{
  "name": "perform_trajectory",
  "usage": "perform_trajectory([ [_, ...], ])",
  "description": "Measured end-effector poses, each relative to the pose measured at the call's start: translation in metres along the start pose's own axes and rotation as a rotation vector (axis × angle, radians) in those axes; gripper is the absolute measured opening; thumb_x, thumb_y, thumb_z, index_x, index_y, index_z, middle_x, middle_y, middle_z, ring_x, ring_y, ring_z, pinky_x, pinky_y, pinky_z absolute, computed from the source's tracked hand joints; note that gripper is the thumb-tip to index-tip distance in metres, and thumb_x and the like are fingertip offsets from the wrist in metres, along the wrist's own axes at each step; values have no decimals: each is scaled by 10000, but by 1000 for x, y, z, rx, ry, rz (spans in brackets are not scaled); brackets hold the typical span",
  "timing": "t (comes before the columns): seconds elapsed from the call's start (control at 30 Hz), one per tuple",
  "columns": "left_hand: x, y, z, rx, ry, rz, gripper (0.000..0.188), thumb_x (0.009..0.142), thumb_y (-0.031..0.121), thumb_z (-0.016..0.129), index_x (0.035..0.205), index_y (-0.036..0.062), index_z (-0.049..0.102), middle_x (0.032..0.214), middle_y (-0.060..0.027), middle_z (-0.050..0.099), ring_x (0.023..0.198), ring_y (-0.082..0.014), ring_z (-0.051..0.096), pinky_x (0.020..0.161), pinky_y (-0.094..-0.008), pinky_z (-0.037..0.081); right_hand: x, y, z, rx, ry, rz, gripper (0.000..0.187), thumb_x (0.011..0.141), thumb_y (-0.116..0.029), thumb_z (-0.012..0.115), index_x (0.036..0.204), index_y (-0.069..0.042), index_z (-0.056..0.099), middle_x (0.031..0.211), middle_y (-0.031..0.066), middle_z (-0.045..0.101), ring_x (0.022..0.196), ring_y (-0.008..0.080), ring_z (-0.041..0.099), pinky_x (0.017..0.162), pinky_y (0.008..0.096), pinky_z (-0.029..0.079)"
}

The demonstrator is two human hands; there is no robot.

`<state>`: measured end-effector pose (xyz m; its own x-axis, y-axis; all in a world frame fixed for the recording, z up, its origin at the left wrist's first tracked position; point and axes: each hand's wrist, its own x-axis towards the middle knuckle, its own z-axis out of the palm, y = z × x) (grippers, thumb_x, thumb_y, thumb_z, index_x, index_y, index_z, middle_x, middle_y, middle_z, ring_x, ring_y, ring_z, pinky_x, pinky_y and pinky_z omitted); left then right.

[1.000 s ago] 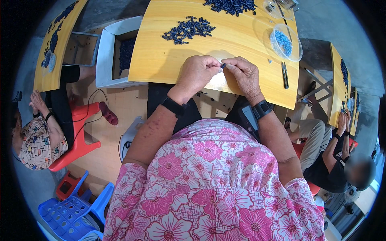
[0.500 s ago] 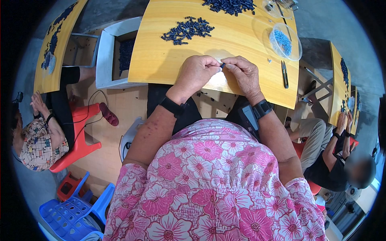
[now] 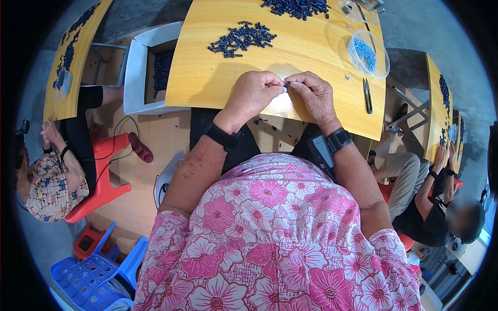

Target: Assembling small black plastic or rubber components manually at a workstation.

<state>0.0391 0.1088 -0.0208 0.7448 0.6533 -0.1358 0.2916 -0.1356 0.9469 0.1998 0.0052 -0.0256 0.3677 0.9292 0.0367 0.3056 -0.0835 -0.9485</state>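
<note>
Both my hands meet just above the near edge of the wooden table (image 3: 207,78). A small dark cylindrical piece (image 3: 287,85) sits pinched between them. My left hand (image 3: 251,93) closes thumb and forefinger on its one end, and my right hand (image 3: 314,93) pinches the other end; the fingertips cover much of it. Beyond my hands lies a loose pile of similar dark pieces (image 3: 243,39). A larger pile of dark pieces (image 3: 296,7) lies at the table's far side.
At the right stands a clear tub (image 3: 383,63) of small blue parts, with snips (image 3: 368,96) lying nearer. A second clear container (image 3: 353,11) is at the far right. An open white box (image 3: 136,78) adjoins the table's left side. People sit at tables on both sides.
Hardly anything differs. My fingers have shifted slightly around the small dark piece, and the neighbours' hands have moved a little.
</note>
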Motion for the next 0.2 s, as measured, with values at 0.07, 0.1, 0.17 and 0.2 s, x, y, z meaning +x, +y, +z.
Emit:
perform_trajectory([
  [0.07,1,-1,0,-7,-5,6,168,846,101,695,955,-25,715,831,-74,717,753,-92,639,709,-250,516,0,0,0,-17,2,-1,107,849,-49,654,926,-36,727,890,69,688,843,145,651,795,263,512],
  [0.1,1,-2,0,-7,-5,6,168,846,101,695,955,-25,715,831,-74,717,753,-92,639,709,-250,516,0,0,0,-11,-1,-2,105,850,-51,654,925,-35,726,892,69,688,843,145,652,794,265,513],
  [0.17,1,-2,0,-15,-7,3,166,848,103,696,957,-21,716,832,-76,717,758,-95,642,715,-252,519,0,0,0,-4,-4,2,104,853,-55,655,925,-35,726,899,71,690,846,148,654,796,267,515],
  [0.2,1,-2,0,-16,-7,3,166,848,103,696,957,-21,716,832,-76,717,758,-95,642,715,-252,519,0,1,0,-3,-4,8,103,854,-58,656,926,-36,727,904,73,692,848,151,656,798,268,515],
])
